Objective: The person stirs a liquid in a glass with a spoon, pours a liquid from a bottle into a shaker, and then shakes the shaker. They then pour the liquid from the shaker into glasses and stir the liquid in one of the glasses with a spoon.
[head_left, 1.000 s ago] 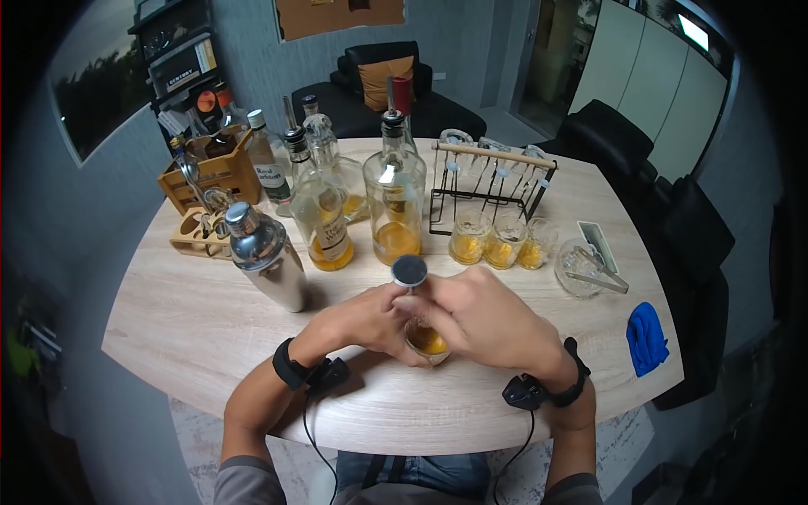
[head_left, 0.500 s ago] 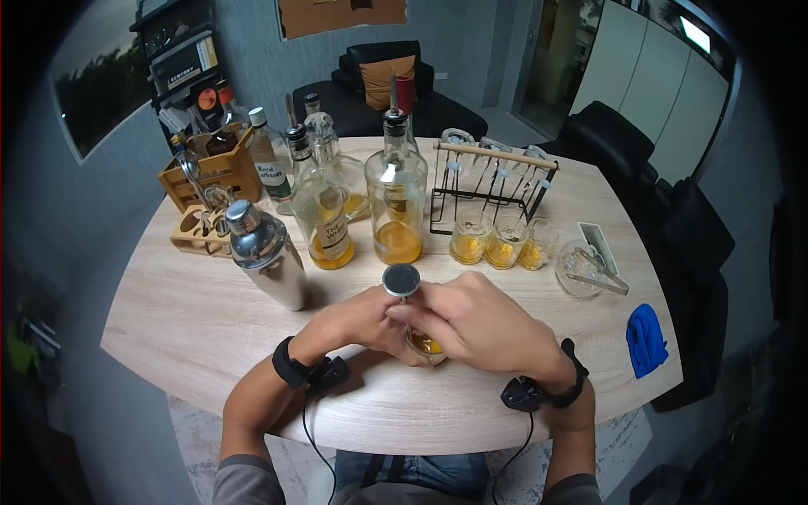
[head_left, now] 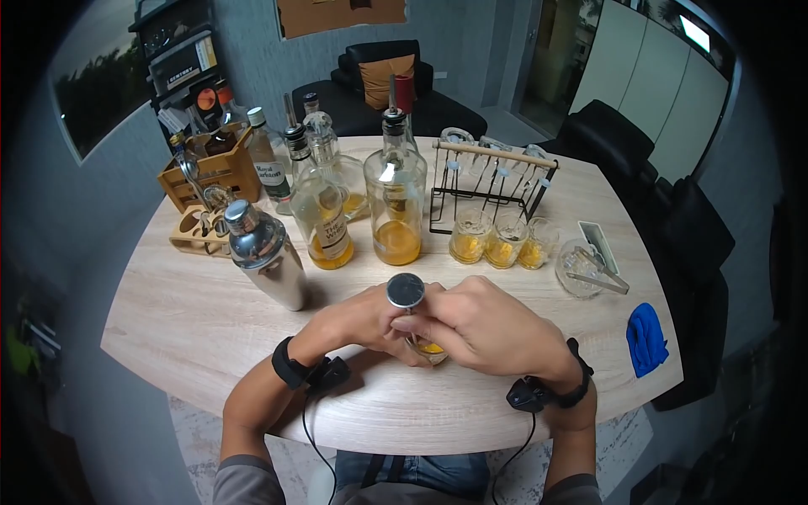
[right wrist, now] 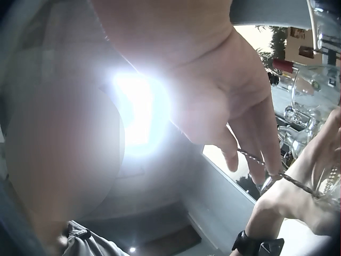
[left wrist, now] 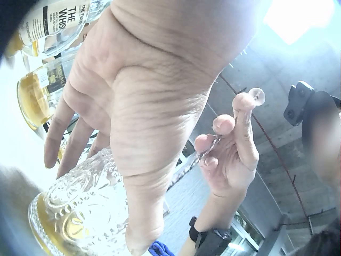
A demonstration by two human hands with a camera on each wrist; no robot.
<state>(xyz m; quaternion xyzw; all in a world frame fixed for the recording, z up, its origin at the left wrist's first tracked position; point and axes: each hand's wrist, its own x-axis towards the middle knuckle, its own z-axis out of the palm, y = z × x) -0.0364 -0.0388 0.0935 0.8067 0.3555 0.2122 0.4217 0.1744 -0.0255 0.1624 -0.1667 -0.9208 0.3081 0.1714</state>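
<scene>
My left hand [head_left: 362, 322] holds a patterned glass [left wrist: 80, 210] with amber liquid, its fingers and thumb around the side. In the head view only a small part of the glass [head_left: 433, 352] shows between the hands. My right hand [head_left: 492, 330] pinches the twisted shaft [right wrist: 299, 184] of a bar spoon over the glass. A round, flat disc [head_left: 405, 290] tops the spoon, above the fingers. The spoon's lower end is hidden behind the hands. Beyond the hands stand a bottle [head_left: 328, 227] with a pourer and a taller bottle [head_left: 396, 240], both partly filled with amber liquid.
A metal shaker [head_left: 268, 261] stands left of the hands. Several amber-filled glasses [head_left: 507, 244] sit before a black wire rack [head_left: 484, 198]. Tongs [head_left: 596, 280] lie across a glass bowl [head_left: 576, 273]; a blue cloth [head_left: 646, 341] lies farther right. Wooden holders [head_left: 202, 231] are back left.
The bar spoon's disc top has shifted toward the person, first leftward and then slightly back right, as the right hand moves a little. The left hand and glass stay put.
</scene>
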